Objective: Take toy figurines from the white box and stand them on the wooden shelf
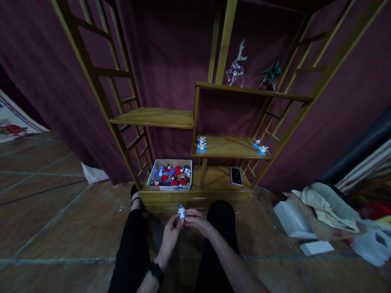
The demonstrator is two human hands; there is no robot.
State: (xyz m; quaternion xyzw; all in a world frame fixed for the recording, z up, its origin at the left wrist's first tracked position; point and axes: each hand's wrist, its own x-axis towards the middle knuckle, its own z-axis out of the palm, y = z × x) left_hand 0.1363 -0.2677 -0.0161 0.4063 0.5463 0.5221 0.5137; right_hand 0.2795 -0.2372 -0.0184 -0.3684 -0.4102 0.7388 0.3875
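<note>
A small blue-and-white figurine [181, 212] stands upright between my two hands, in front of the shelf unit's drawer. My left hand [172, 226] is closed round its lower left side, thumb in front. From the right, the fingers of my right hand [197, 221] are closed against the figurine's side and base. Just beyond my hands, an open cardboard box [191, 181] on the bottom shelf holds several small figurines in red, blue, purple and black, lying jumbled together.
Small figurines with blue bases [201, 145] sit at the left of the middle shelf [229, 147], others [262, 150] at its right. A phone [236, 176] lies on the bottom shelf. Above stand a clear deer ornament [236, 71] and a dark green figure [271, 76]. White boxes [295, 219] lie right.
</note>
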